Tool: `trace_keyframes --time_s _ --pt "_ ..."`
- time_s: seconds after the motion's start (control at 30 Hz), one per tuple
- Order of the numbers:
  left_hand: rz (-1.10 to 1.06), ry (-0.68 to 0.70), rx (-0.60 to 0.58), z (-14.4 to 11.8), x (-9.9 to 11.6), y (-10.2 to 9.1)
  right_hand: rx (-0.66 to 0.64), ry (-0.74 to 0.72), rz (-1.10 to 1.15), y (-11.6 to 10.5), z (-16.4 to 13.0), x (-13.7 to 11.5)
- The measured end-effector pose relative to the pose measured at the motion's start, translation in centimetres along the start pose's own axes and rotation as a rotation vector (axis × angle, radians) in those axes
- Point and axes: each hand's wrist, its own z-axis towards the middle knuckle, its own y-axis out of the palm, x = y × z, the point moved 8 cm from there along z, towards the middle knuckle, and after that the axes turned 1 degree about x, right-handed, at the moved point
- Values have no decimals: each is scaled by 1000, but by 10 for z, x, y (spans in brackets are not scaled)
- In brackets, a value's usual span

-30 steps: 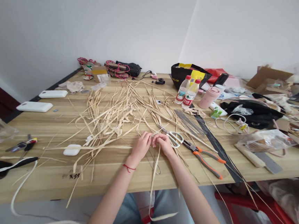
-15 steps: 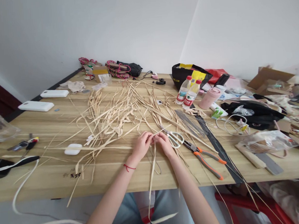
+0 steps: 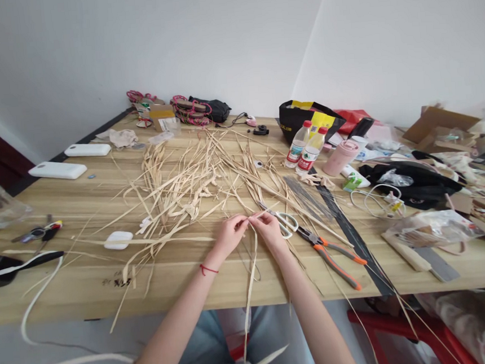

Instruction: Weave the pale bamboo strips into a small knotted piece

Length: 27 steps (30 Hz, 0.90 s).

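Note:
My left hand (image 3: pixel 229 235) and my right hand (image 3: pixel 267 229) meet near the front middle of the wooden table (image 3: pixel 86 292). Both pinch the top of a long pale straw strip (image 3: pixel 249 294) between their fingertips. The strip hangs down over the table's front edge to my lap, where its end curls. A red thread circles my left wrist. A large loose heap of the same dry straw strips (image 3: pixel 191 181) spreads over the table just beyond my hands.
White-handled scissors (image 3: pixel 284 222) and orange-handled pliers (image 3: pixel 331 250) lie right of my hands. Two bottles (image 3: pixel 305 145), a pink cup (image 3: pixel 337 158), a black bag (image 3: pixel 305 120) and clutter fill the right side. A white case (image 3: pixel 117 240), power banks (image 3: pixel 58 171) and a white cable (image 3: pixel 36 302) lie left.
My fingertips have drawn the strip's top up and closer together, and the hanging strip has shifted slightly. The view has tilted a little; everything else stays put.

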Motion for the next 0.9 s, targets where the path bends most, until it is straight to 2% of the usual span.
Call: trace_keyframes --time_s 0.13,0.47,0.7,0.9 --pt "-115 -102 4 1 -13 1 -11 -10 4 0 2 0" --pt "14 -47 47 2 -6 -7 -63 -14 -116 2 0 -1" --pt "-245 -142 -40 5 -15 1 -151 82 31 9 -4 5" --pt "-334 -191 -85 6 -18 0 -177 152 79 11 -7 8"
